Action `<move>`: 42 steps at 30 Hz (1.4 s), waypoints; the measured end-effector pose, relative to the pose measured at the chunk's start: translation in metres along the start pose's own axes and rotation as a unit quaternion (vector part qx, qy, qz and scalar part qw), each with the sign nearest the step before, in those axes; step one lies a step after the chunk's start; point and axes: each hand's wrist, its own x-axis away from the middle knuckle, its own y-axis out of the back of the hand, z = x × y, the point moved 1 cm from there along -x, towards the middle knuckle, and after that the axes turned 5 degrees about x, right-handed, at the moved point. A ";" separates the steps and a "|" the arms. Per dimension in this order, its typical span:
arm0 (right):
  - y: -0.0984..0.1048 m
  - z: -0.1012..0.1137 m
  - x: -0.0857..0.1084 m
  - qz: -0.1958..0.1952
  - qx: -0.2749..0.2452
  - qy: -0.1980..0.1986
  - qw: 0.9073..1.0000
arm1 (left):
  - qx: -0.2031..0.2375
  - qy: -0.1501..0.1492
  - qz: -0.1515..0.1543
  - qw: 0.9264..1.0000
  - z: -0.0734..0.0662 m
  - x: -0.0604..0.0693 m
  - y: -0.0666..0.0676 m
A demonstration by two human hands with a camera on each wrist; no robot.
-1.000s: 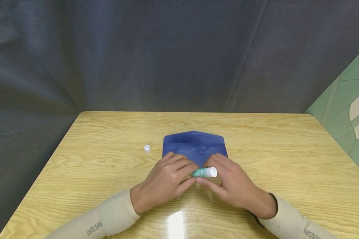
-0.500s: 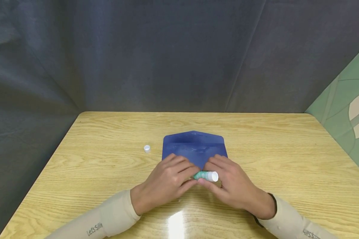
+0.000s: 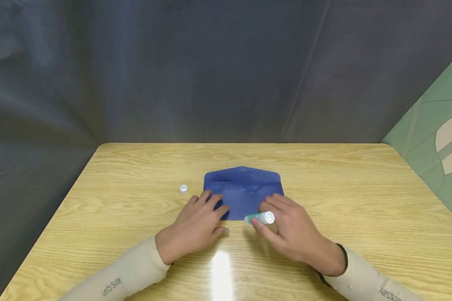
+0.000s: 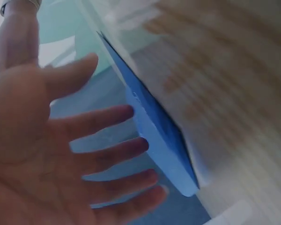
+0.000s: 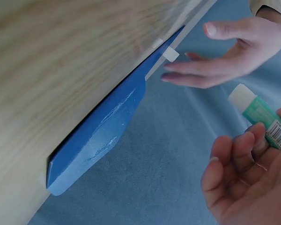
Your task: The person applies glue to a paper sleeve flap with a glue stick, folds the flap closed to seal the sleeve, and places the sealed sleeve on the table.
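A blue envelope [image 3: 245, 198] lies on the table with its pointed flap spread away from the person; whitish streaks mark it in the right wrist view [image 5: 100, 140]. The right hand [image 3: 295, 230] holds a green and white glue stick [image 3: 263, 218] between thumb and fingers, over the envelope's near edge. In the right wrist view the tube [image 5: 262, 117] shows a barcode. The left hand [image 3: 196, 223], fingers spread and holding nothing, is at the envelope's near left corner; its palm [image 4: 33, 154] faces the left wrist camera. A small white cap [image 3: 183, 189] stands left of the envelope.
The wooden table [image 3: 135, 167] reaches back to a dark grey curtain [image 3: 211, 71]. A green patterned cloth [image 3: 429, 125] hangs at the right. A bright reflection lies on the table near the front edge.
The left hand has let go of the glue stick and moved left, its fingers spreading. The right hand still holds the stick in nearly the same place. More of the envelope is visible.
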 end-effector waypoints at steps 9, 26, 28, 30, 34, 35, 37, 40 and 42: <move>-0.001 0.002 -0.004 -0.010 0.021 -0.007 1.000 | -0.007 0.022 0.120 0.993 0.010 -0.002 0.000; -0.024 -0.014 -0.069 0.105 0.027 -0.039 0.993 | -0.054 -0.020 0.119 0.991 0.011 -0.010 0.002; -0.029 -0.016 -0.079 0.126 0.022 -0.036 0.991 | -0.059 -0.026 0.106 0.992 0.010 -0.009 0.001; -0.035 -0.017 -0.088 0.148 0.020 -0.038 0.988 | -0.058 -0.022 0.106 0.992 0.010 -0.007 0.000; -0.049 -0.016 -0.101 0.208 0.016 -0.060 0.976 | -0.058 -0.010 0.124 0.991 0.008 -0.002 -0.002; -0.052 -0.016 -0.104 0.220 0.014 -0.066 0.973 | -0.058 -0.007 0.130 0.990 0.008 -0.001 -0.002; -0.058 -0.015 -0.109 0.240 0.014 -0.076 0.968 | -0.059 -0.004 0.136 0.989 0.007 0.000 -0.004; -0.064 -0.012 -0.116 0.252 0.020 -0.080 0.964 | -0.060 -0.003 0.142 0.988 0.007 0.000 -0.004; -0.068 -0.010 -0.122 0.249 0.023 -0.076 0.965 | -0.057 -0.002 0.141 0.988 0.007 0.002 -0.003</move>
